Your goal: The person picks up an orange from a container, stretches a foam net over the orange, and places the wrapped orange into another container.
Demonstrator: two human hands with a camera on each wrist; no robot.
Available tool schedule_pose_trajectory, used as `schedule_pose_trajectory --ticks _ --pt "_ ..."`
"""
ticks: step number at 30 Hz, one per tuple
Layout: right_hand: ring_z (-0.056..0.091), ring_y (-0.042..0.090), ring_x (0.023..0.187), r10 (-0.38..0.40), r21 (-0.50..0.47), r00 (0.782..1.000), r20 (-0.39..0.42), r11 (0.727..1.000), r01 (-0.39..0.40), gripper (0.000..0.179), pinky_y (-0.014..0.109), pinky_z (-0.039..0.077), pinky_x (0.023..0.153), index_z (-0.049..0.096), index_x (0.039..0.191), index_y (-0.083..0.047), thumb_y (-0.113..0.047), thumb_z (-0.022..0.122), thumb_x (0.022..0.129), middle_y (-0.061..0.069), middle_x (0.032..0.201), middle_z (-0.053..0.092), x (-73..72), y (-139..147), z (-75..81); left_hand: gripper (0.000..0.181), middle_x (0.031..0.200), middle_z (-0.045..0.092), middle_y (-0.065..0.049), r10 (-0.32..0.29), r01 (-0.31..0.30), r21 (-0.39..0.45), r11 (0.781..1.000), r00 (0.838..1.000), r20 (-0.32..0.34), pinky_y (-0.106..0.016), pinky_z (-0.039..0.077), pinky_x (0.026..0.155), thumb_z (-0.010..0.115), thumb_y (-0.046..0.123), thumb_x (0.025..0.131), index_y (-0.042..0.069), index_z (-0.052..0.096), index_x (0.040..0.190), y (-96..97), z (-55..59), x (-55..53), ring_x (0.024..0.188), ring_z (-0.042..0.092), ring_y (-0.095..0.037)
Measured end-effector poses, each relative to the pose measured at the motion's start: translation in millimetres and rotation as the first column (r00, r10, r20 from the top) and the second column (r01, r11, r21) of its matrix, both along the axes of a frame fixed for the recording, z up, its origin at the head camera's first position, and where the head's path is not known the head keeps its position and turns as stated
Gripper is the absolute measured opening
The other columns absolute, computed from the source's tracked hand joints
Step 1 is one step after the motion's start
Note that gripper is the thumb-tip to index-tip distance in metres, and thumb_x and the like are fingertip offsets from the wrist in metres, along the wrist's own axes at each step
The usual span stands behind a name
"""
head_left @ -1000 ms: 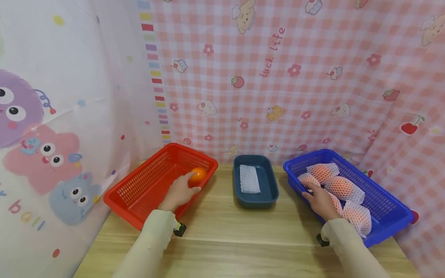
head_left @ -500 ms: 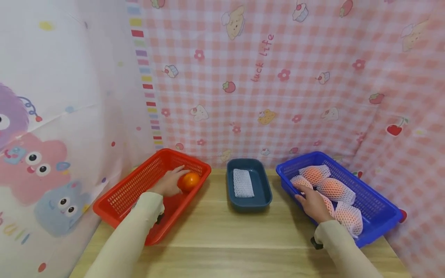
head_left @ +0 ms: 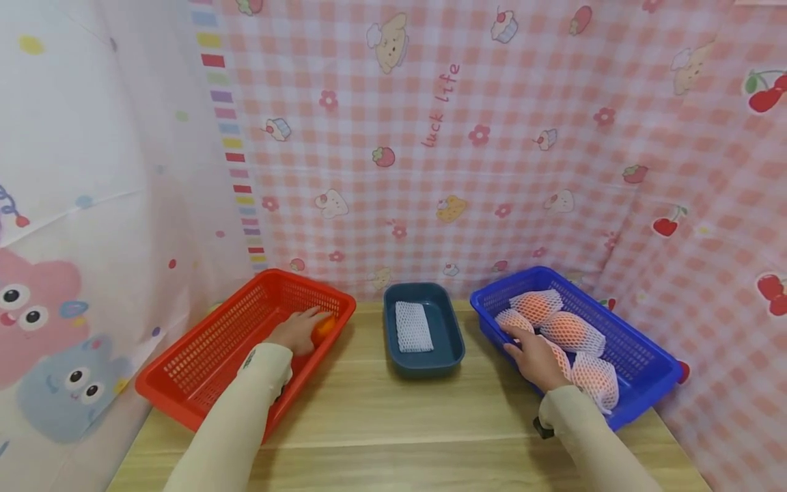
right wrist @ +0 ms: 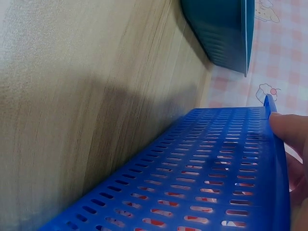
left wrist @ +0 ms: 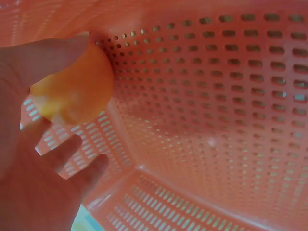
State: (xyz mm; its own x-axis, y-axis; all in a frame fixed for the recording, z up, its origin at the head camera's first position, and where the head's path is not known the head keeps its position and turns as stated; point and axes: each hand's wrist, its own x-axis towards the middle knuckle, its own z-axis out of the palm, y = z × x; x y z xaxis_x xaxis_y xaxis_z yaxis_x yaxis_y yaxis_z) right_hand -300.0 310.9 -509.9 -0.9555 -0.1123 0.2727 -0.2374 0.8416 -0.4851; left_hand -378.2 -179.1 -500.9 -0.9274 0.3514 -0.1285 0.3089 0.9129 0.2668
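Observation:
An orange (head_left: 324, 330) lies against the right side of the red basket (head_left: 203, 335), partly covered by my left hand (head_left: 297, 331). The left wrist view shows the thumb (left wrist: 45, 60) across the orange (left wrist: 79, 91) and the other fingers around its lower side; part of them is hidden. My right hand (head_left: 537, 359) grips the near-left rim of the blue basket (head_left: 645, 383), thumb outside and fingers inside. Several fruits in white foam nets (head_left: 572, 331) lie in that basket.
Between the baskets stands a dark teal tray (head_left: 447, 342) with a flat white foam net (head_left: 414, 326) in it. All stand on a wooden table (head_left: 393, 424). A pink checked cloth (head_left: 369, 137) hangs behind, a white printed one on the left.
My left hand has moved from over the red basket's right rim to inside it, and its fingers have closed around the orange. The right hand stays on the blue basket. The head view has shifted right.

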Motion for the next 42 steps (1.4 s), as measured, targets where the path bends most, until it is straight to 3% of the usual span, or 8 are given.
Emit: schedule_pose_trajectory --ticks 8,12,16,19,23,29,35,42 --pt "0.062 0.041 0.102 0.011 -0.001 0.999 -0.030 1.000 -0.011 0.042 0.056 0.047 0.086 0.058 0.132 -0.001 -0.004 0.066 0.090 0.024 0.115 0.065 -0.5 -5 1.2 0.072 0.141 0.040 -0.016 0.041 -0.036 0.129 0.991 0.998 -0.040 -0.056 0.048 0.087 0.071 0.000 0.075 0.016 0.047 0.141 -9.6 -9.7 1.8 0.108 0.051 -0.042" --pt "0.063 0.040 0.101 0.018 0.001 1.000 -0.021 1.000 -0.018 0.042 0.056 0.047 0.086 0.058 0.132 -0.001 -0.005 0.065 0.091 0.023 0.117 0.064 -1.1 -8 0.4 0.071 0.131 0.041 -0.019 0.095 -0.087 0.145 0.986 0.995 -0.044 -0.055 0.049 0.084 0.074 0.005 0.075 0.019 0.049 0.140 -14.9 -15.8 3.4 0.103 0.049 -0.040" --pt "0.063 0.040 0.101 0.023 -0.005 1.000 -0.005 1.000 -0.023 0.043 0.055 0.048 0.086 0.058 0.133 -0.002 -0.005 0.065 0.091 0.024 0.118 0.064 -0.3 -12 -0.7 0.066 0.133 0.039 -0.020 0.143 -0.140 0.168 0.976 0.990 -0.002 -0.058 0.047 0.085 0.075 0.008 0.077 0.019 0.051 0.137 -21.3 -19.6 9.1 0.108 0.044 -0.041" --pt "0.063 0.040 0.100 0.029 -0.006 0.999 -0.017 1.000 -0.029 0.043 0.055 0.048 0.084 0.058 0.132 -0.001 -0.004 0.066 0.091 0.024 0.117 0.064 0.3 -15 0.1 0.062 0.133 0.040 -0.021 0.140 -0.142 0.177 0.974 0.990 0.027 -0.056 0.048 0.086 0.075 0.007 0.077 0.017 0.052 0.134 -26.6 -21.7 12.8 0.104 0.049 -0.040" --pt "0.063 0.040 0.100 0.021 -0.011 0.999 -0.033 1.000 -0.022 0.042 0.055 0.048 0.085 0.058 0.132 -0.001 -0.004 0.066 0.090 0.024 0.116 0.064 0.9 -15 3.3 0.064 0.118 0.044 -0.021 0.124 -0.130 0.196 0.972 0.991 0.044 -0.050 0.050 0.080 0.077 0.005 0.074 0.014 0.052 0.133 -32.5 -21.3 13.8 0.090 0.054 -0.034" --pt "0.061 0.042 0.104 0.023 0.003 1.000 -0.020 1.000 -0.022 0.043 0.057 0.045 0.088 0.057 0.133 -0.001 -0.005 0.065 0.091 0.025 0.119 0.063 1.6 -11 5.5 0.070 0.110 0.045 -0.018 0.143 -0.152 0.275 0.949 0.988 0.051 -0.047 0.051 0.079 0.083 0.009 0.069 0.013 0.053 0.132 -36.7 -11.8 12.2 0.090 0.052 -0.031" --pt "0.061 0.044 0.104 0.013 0.013 1.000 -0.028 1.000 -0.013 0.042 0.058 0.045 0.088 0.057 0.133 -0.001 -0.006 0.065 0.091 0.025 0.119 0.063 1.2 -6 3.0 0.078 0.112 0.048 -0.019 0.129 -0.111 0.379 0.919 0.991 -0.023 -0.050 0.049 0.085 0.088 0.017 0.069 0.009 0.050 0.137 -29.1 9.1 11.8 0.098 0.049 -0.033" --pt "0.061 0.043 0.103 0.015 0.010 1.000 -0.009 1.000 -0.015 0.042 0.058 0.045 0.086 0.057 0.133 0.000 -0.006 0.064 0.092 0.025 0.117 0.063 3.2 -4 3.1 0.077 0.119 0.048 -0.018 0.131 -0.078 0.527 0.847 0.989 -0.064 -0.048 0.047 0.087 0.086 0.016 0.072 0.009 0.047 0.138 -10.4 34.8 21.8 0.103 0.049 -0.032"
